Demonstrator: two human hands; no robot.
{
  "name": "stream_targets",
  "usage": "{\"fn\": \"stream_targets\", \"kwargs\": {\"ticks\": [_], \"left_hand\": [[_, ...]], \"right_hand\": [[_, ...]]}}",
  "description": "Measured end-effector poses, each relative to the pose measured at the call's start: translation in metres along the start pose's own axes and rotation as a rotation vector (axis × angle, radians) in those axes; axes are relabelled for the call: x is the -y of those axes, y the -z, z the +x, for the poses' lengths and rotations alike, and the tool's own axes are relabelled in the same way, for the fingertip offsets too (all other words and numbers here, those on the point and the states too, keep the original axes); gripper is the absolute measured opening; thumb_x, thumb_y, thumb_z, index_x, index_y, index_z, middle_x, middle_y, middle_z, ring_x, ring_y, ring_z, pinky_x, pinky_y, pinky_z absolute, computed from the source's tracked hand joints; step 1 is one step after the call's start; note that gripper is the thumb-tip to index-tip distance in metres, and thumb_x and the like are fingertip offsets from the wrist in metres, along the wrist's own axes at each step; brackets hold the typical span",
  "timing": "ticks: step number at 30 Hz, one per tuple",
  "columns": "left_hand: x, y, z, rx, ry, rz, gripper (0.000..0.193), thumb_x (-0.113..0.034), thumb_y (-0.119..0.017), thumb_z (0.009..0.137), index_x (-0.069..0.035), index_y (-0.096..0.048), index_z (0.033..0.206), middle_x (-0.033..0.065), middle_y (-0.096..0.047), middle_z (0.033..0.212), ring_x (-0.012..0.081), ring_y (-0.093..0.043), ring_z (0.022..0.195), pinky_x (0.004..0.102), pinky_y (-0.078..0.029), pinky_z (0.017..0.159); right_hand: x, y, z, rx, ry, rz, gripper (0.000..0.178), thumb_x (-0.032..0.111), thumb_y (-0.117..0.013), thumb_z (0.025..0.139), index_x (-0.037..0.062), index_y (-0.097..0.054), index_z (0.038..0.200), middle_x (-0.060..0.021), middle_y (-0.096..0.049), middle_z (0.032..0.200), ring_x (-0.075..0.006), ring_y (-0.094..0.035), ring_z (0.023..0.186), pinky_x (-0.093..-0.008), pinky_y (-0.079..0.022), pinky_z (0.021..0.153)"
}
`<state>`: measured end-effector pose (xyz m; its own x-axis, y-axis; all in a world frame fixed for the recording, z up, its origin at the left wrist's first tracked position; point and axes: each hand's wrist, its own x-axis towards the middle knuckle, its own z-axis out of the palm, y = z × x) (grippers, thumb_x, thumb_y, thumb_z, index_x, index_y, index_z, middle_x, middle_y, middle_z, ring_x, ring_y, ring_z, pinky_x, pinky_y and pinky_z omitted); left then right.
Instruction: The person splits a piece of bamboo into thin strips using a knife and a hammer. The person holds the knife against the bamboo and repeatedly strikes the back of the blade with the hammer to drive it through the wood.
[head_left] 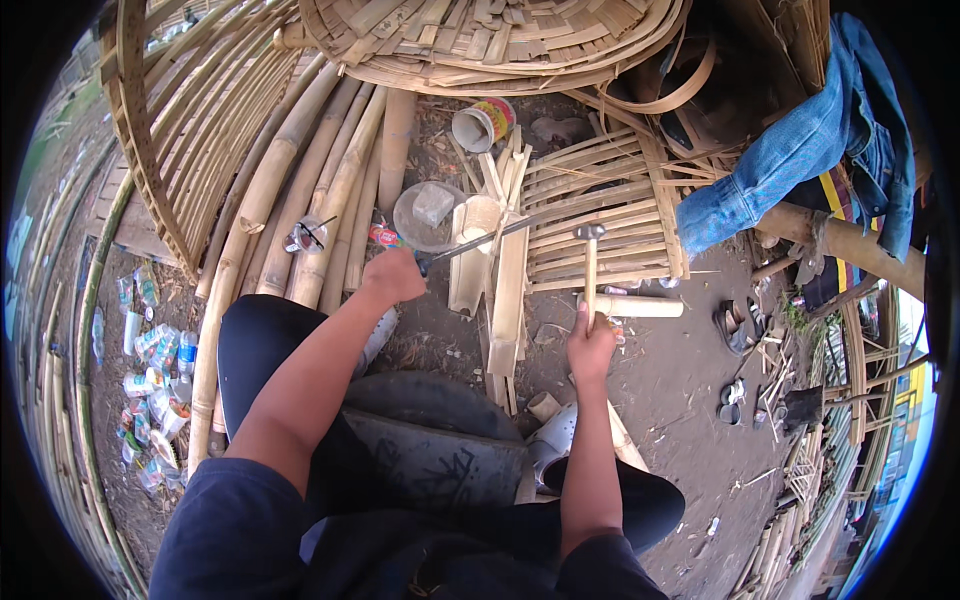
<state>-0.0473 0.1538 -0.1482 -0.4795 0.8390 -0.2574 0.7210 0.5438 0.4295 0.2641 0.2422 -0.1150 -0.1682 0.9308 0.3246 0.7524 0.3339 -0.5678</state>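
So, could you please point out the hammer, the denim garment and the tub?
Hammer (591,270), head view: wooden handle.
Denim garment (790,155), head view: blue cloth.
Tub (497,117), head view: coloured outer wall.

Supporting surface: bare brown earth ground (690,390). Directly on it: split bamboo pieces (505,310) at centre, a round basin (408,222) beside them, a short bamboo section (655,306), dark footwear (735,335), sandals (731,402) and, at left, heaped plastic bottles (160,350).
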Motion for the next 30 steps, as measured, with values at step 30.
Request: {"fn": "stream_targets", "kwargs": {"ticks": [30], "left_hand": [[-0.028,-0.004,-0.017,0.081,-0.093,0.107,0.028,-0.015,-0.054,0.074,0.000,-0.066,0.095,0.0230,-0.066,0.103,0.0349,-0.064,0.099,0.0423,-0.052,0.086]], "right_hand": [[-0.015,-0.038,-0.001,-0.115,0.121,0.019,0.049,0.038,-0.048,0.096,-0.0020,-0.051,0.068,-0.0239,-0.055,0.057,-0.0439,-0.058,0.056,-0.0482,-0.046,0.054]]}}
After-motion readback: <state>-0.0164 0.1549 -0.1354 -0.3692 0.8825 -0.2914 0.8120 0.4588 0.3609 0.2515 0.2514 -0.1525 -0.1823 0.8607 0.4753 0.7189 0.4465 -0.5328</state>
